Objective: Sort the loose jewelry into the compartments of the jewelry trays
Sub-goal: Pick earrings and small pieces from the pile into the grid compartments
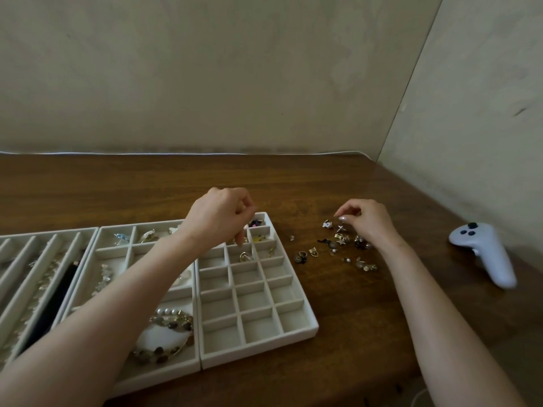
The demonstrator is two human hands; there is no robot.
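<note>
Whether anything is pinched cannot be told, as the left hand [221, 220] is held, fingers curled, over the tray's [315, 326] far compartments and the right hand [365, 223], fingertips drawn together, over jewelry [338, 245] scattered on the tabletop [338, 183] beside it.

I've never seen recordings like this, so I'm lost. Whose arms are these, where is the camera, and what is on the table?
This is one view from a camera worn on a person's head, looking down at their bare arms. The left hand reaches into the grid tray; the right hand hovers over the loose jewelry pile on the wooden table. Whether either grip holds a piece is too small to tell. A bracelet tray and a slotted tray lie further left; a white controller lies right.
</note>
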